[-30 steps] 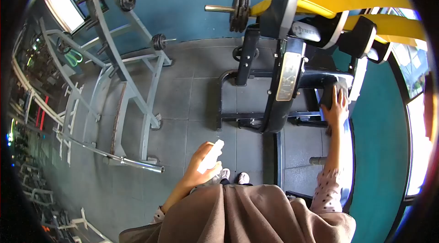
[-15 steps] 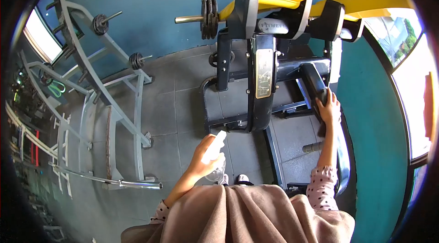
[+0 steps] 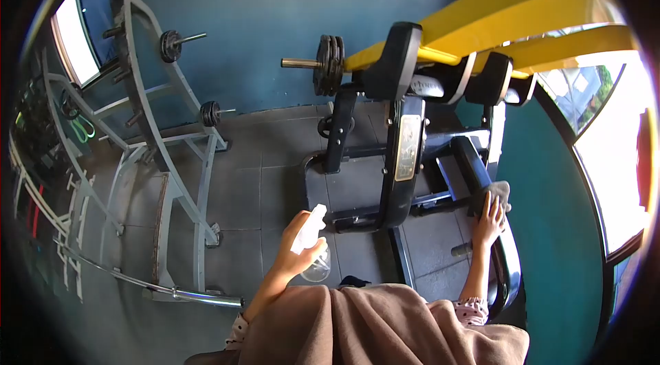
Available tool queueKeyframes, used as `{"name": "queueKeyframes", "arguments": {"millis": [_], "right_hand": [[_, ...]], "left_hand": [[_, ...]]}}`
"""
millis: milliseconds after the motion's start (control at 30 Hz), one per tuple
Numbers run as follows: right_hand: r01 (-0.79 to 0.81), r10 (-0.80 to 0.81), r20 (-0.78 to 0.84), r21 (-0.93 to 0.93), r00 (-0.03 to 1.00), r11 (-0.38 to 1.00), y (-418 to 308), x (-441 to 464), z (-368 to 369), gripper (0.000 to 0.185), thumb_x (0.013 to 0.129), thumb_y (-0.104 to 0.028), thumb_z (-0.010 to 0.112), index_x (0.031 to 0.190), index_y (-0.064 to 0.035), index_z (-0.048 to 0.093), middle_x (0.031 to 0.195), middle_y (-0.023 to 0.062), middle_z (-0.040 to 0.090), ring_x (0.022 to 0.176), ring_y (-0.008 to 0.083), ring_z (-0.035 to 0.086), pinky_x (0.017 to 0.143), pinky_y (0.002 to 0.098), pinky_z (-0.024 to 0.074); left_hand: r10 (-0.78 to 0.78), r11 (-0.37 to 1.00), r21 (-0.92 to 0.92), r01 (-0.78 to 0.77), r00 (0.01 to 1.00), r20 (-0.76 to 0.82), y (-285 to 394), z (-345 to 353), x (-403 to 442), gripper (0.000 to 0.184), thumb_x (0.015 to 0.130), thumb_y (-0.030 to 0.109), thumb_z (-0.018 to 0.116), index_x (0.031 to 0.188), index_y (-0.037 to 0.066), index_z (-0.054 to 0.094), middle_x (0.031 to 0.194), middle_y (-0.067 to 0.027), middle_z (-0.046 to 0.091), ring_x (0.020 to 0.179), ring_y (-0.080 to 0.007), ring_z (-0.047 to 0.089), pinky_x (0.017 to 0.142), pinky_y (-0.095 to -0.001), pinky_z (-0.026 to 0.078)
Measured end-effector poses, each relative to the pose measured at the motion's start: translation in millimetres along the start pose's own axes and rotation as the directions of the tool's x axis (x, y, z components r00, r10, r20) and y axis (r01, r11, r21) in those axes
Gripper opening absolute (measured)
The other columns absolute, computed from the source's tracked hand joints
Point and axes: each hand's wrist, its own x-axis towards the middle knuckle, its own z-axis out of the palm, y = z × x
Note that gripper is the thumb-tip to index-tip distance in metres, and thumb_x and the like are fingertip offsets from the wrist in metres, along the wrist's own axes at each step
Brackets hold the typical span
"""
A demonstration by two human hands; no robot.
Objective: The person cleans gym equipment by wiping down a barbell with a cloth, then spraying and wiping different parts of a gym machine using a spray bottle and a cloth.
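My left hand [image 3: 294, 249] is clamped around the neck of a spray bottle [image 3: 309, 231], out in front of my brown garment [image 3: 371, 320]. The bottle's white head leans up and to the right, and its clear lower part shows below my fingers, over the dark tiled floor [image 3: 237, 200]. My right hand [image 3: 487, 229] reaches forward on the other side, laid over a grey cloth [image 3: 500, 193] with its fingers extended and a little apart, not closed in a grip. The cloth is at the near end of a long black pad [image 3: 470, 162] on the exercise machine, bunched partly beyond my fingertips; how much of it lies under my palm I cannot tell

Just left of that pad stands the machine's dark upright, which carries a pale placard [image 3: 408, 148]. Above it, thick yellow arms [image 3: 509, 18] run up to the right, and weight plates [image 3: 328, 64] sit on a metal peg at the left. Below my right hand a dark, shiny curved part [image 3: 509, 262] of the machine runs beside the teal wall [image 3: 553, 227], with bright windows [image 3: 612, 152] farther right

Well apart from the machine, on my left, stands a grey rack [image 3: 180, 190] with small black plates [image 3: 170, 47] on its pegs, and a chrome bar [image 3: 206, 297] stretches low across its near side
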Motion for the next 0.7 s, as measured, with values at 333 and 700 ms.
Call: {"name": "queueKeyframes", "arguments": {"millis": [333, 700], "right_hand": [[0.108, 0.369, 0.100, 0.858, 0.924, -0.503, 46.1, 35.4, 40.0, 0.044, 0.095, -0.030, 0.055, 0.129, -0.0017, 0.052, 0.130, 0.0141, 0.055, 0.114, 0.0288, 0.056, 0.099, 0.0392, 0.0438], [0.466, 0.513, -0.044, 0.490, 0.857, -0.737, -8.7, 90.1, -8.3, 0.051, 0.086, -0.033, 0.062, 0.130, -0.0098, 0.051, 0.134, 0.0163, 0.049, 0.121, 0.0351, 0.048, 0.105, 0.0455, 0.0347]], "left_hand": [[0.205, 0.978, 0.023, -0.207, 0.978, 0.041, 15.9, -14.6, 102.2, 0.036, 0.070, -0.001, 0.063, 0.106, -0.001, 0.057, 0.092, -0.0105, 0.056, 0.086, -0.0243, 0.056, 0.081, -0.0312, 0.045], [0.260, 0.955, -0.173, -0.242, 0.962, 0.089, -3.5, 2.5, 238.7, 0.049, 0.075, -0.005, 0.057, 0.124, 0.000, 0.055, 0.093, -0.0034, 0.056, 0.082, -0.0102, 0.053, 0.074, -0.0244, 0.044]]}}
